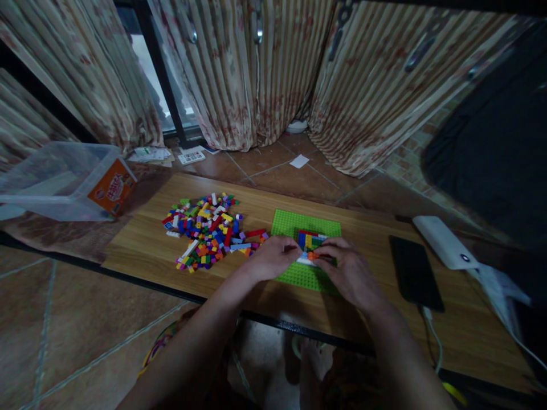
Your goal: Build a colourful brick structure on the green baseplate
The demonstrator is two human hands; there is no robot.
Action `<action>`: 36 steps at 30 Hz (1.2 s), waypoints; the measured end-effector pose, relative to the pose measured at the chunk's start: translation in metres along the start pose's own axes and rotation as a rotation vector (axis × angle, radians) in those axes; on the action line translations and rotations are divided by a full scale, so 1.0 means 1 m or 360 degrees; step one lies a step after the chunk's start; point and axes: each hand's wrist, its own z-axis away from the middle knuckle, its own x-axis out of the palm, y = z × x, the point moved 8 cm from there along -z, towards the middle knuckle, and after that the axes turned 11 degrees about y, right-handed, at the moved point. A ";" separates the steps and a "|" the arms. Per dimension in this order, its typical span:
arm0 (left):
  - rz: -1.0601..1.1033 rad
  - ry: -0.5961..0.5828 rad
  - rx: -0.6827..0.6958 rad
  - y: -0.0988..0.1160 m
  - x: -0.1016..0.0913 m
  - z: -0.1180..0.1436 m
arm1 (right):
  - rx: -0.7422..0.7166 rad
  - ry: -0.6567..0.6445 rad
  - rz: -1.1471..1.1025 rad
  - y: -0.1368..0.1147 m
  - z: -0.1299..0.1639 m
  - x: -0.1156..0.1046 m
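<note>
— The fingers of the right hand (348,267) pinch a small orange brick (313,255) at the front edge of the stacked bricks (311,241); the left hand (273,256) has its fingertips closed against the stack's left side, bracing it, though how firmly I cannot tell.

— And where does all that sit?

— On the green baseplate (294,223), which lies flat on the wooden table (145,245), between the loose brick pile (207,230) to the left and a black phone (415,272) to the right.

— So how would one seat that orange piece well?

— As I judge it: line its studs up square with the row below before pressing, then push straight down with the pad of one finger — not at an angle, or it pops off. The left hand should hold the stack and plate so nothing slides on the smooth wood.

— Anything in the way?

— The light is dim and both hands cover the joint, so tilting the wrists apart to see the studs would help. The clear plastic bin (55,176) stands well apart, at the far left.
</note>
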 end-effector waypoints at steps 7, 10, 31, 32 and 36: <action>-0.0020 -0.0003 0.0036 -0.002 0.002 -0.001 | -0.0095 -0.0003 0.0053 -0.008 0.001 -0.002; 0.0006 0.0002 0.0051 -0.002 0.004 -0.001 | -0.0158 -0.0022 0.0144 -0.013 0.001 -0.001; -0.0472 0.0297 0.0310 0.022 0.018 -0.002 | -0.0206 -0.0072 0.0400 -0.018 -0.001 0.004; -0.0458 0.0295 0.0315 0.022 0.018 -0.004 | -0.0198 -0.0074 0.0378 -0.018 -0.001 0.003; -0.0450 0.0267 0.0349 0.022 0.020 -0.007 | -0.0148 -0.0048 0.0294 -0.016 0.000 0.001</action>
